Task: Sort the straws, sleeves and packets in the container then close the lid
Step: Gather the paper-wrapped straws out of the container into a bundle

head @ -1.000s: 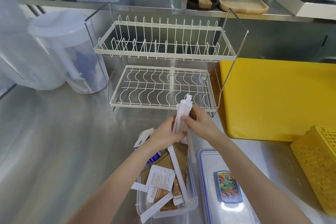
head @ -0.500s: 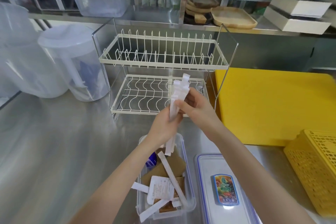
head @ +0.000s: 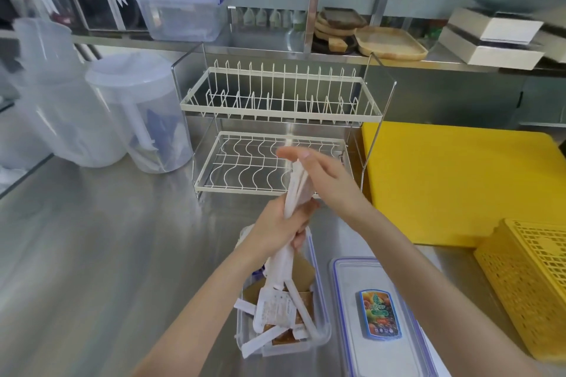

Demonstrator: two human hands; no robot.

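Straws [head: 294, 193] in white wrappers stood bunched above the open container [head: 320, 327], the left hand [head: 277, 229] closed around their middle. The right hand [head: 324, 180] lay open and flat against their tops. Its lid [head: 382, 315] rested alongside on the tabletop [head: 107, 254].

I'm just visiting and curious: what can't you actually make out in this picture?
- How many white paper-wrapped straws are in the bundle: the left hand covers its middle (head view).
- Print on the white packets in the clear plastic container: too small.
- Right hand fingertips: motion-blurred.
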